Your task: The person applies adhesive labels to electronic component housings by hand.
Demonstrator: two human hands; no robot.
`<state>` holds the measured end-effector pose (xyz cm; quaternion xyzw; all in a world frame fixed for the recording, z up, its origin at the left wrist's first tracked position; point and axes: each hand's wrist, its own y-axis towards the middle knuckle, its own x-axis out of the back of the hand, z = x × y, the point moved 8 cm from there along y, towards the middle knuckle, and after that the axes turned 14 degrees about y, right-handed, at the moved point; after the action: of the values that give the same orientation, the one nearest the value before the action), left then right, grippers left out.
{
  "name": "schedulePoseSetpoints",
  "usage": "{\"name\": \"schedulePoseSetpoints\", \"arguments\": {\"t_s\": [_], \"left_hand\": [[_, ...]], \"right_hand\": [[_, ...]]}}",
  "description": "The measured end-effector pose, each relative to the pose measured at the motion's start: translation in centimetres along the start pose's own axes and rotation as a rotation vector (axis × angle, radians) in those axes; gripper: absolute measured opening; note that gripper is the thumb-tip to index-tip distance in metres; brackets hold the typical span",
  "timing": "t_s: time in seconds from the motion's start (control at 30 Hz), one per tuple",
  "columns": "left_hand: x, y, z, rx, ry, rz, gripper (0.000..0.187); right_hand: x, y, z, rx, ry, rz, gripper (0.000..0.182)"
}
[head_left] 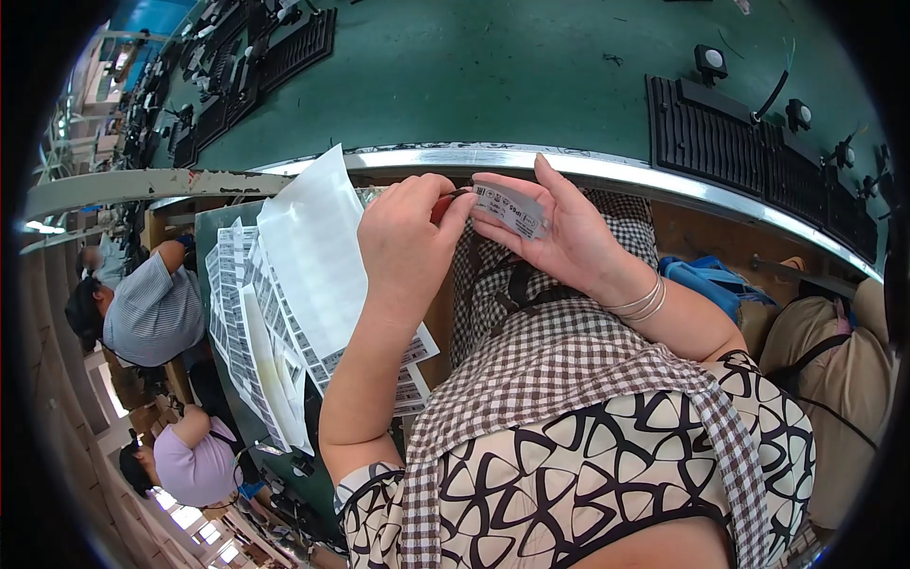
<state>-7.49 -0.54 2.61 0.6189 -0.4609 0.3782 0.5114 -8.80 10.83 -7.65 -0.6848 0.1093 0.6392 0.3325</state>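
A silver printed label (512, 211) with dark lettering lies across the fingers of my right hand (573, 232). That hand is palm up and open, its thumb raised away from the label. My left hand (408, 223) is closed, its thumb and fingertips pinching at the label's left end. A small red thing (442, 207) shows between the left fingers; its kind is mostly hidden. Beside my left forearm, a large whitish sheet (318, 251) lies on a spread pile of printed label sheets (248, 318).
A metal-edged green bench (493, 85) runs ahead. Black ribbed fixtures with sensor heads (706, 133) stand along its right side; more black parts (227, 95) lie at left. A pale rail (180, 182) crosses at left. Two people (152, 308) sit at left. A blue bag (706, 282) is at right.
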Motion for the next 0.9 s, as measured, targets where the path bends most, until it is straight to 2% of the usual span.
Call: {"name": "schedulePoseSetpoints", "arguments": {"t_s": [0.57, 0.7, 0.8, 0.83, 0.87, 0.9], "left_hand": [[-0.6, 0.2, 0.0, -0.014, 0.017, -0.007, 0.014], [-1.2, 0.3, 0.8, 0.079, -0.104, 0.06, 0.01], [-1.5, 0.2, 1.7, 0.176, -0.289, 0.121, 0.01], [-1.5, 0.3, 2.0, 0.187, -0.345, 0.107, 0.009], [-1.5, 0.4, 2.2, 0.197, -0.403, 0.093, 0.009], [-1.2, 0.5, 2.3, 0.201, -0.409, 0.063, 0.008]], "right_hand": [[-0.4, -0.2, 0.1, -0.017, -0.021, 0.018, 0.068], [-0.6, -0.3, 0.3, -0.039, -0.056, 0.071, 0.068], [-0.5, -0.6, 2.9, 0.132, -0.297, 0.004, 0.065], [-0.5, -1.4, 4.5, 0.193, -0.477, -0.018, 0.061], [-0.4, -2.6, 6.7, 0.327, -0.618, -0.078, 0.056], [-0.9, -3.9, 9.2, 0.555, -0.818, -0.009, 0.049]]}}
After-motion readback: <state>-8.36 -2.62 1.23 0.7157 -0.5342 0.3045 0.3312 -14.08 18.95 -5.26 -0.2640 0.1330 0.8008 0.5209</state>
